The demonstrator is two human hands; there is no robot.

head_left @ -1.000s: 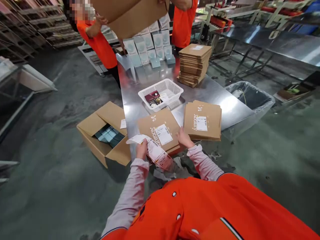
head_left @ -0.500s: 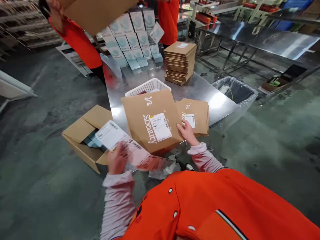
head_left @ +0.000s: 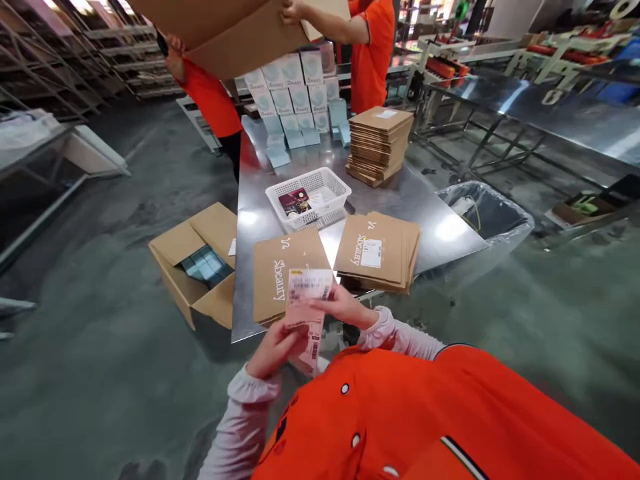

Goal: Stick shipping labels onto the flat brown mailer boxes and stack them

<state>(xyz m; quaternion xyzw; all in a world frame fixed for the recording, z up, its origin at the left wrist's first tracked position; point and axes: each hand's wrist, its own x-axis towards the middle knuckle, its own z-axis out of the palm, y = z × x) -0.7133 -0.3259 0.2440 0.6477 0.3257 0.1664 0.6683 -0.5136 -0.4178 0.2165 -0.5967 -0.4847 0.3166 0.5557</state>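
Both my hands hold a strip of shipping labels [head_left: 306,300] close to my chest. My left hand [head_left: 274,347] grips its lower part, and my right hand [head_left: 345,308] pinches it from the right side. Just beyond them a brown flat carton printed "Sbeauty" [head_left: 280,270] lies on the steel table [head_left: 400,200] near its front edge. A stack of similar cartons with a white label [head_left: 377,252] lies to its right.
A white basket [head_left: 309,197] holds small items mid-table. A tall pile of folded cartons [head_left: 379,143] and rows of pale blue boxes [head_left: 293,100] stand farther back. An open cardboard box [head_left: 197,267] sits on the floor left, a lined bin [head_left: 483,217] right. Two people in orange lift a large carton [head_left: 225,30].
The brown carton went from tilted up in my right hand to flat on the table. My right hand left it and joined my left on the label strip, now in front of me.
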